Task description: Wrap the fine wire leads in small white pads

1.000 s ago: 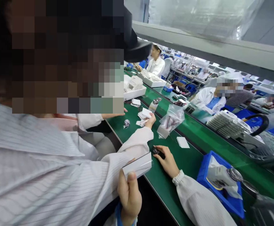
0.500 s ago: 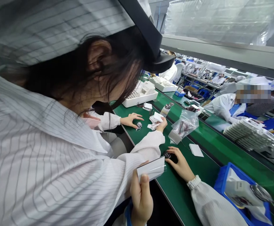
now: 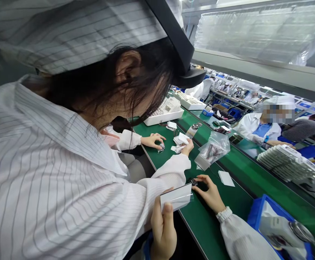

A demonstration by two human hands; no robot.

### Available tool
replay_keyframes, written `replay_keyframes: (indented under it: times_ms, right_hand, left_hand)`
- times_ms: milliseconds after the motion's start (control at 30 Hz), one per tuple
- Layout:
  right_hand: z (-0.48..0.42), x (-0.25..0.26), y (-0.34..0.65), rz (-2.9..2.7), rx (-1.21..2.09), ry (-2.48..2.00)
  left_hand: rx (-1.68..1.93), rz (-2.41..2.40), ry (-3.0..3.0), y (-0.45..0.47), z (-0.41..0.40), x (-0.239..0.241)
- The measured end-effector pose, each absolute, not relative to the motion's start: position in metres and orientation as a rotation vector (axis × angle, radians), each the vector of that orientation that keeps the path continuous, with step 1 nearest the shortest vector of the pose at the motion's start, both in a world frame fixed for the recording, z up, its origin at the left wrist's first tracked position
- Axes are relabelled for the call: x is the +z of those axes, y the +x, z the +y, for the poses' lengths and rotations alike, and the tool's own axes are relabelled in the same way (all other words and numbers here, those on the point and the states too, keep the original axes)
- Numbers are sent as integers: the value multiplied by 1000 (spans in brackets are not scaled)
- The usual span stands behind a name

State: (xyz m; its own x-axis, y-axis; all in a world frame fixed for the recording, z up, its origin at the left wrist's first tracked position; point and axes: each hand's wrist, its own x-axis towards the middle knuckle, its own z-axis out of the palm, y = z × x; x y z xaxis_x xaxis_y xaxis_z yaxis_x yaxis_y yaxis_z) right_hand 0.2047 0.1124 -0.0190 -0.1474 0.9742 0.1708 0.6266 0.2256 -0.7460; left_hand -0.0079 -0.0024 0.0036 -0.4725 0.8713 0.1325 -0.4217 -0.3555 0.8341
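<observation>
We hold wht panel (image 3: 175, 196) in L hand (image 3: 164, 231), thumb on face, fingers behind, near bench (image 3: 235, 193) edge; clear film (image 3: 190, 198) juts past panel's end. Our R hand (image 3: 210, 193) at dk clump (image 3: 192, 181) on bench, thumb & index narrow; can't tell if gripped. Blue bin (image 3: 253, 213) beside our R sleeve (image 3: 244, 233); co-worker (image 3: 73, 173) on our L.

On the near bench (image 3: 238, 202) — two speckled bundles (image 3: 161, 148) (image 3: 193, 182), two bottles (image 3: 192, 131) (image 3: 275, 225), one bag (image 3: 214, 148).
</observation>
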Motion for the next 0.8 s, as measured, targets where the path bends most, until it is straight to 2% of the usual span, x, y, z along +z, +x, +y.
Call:
replay_keyframes:
  times_ms: [500, 800]
  right_hand:
    - [96, -26, 192, -1762, 558, -1535]
    - [79, -32, 196, -2102, 336, -1408]
  left_hand:
    - [1914, 992, 697, -1, -10, 3]
    - [1904, 1130, 495, 13, -23, 9]
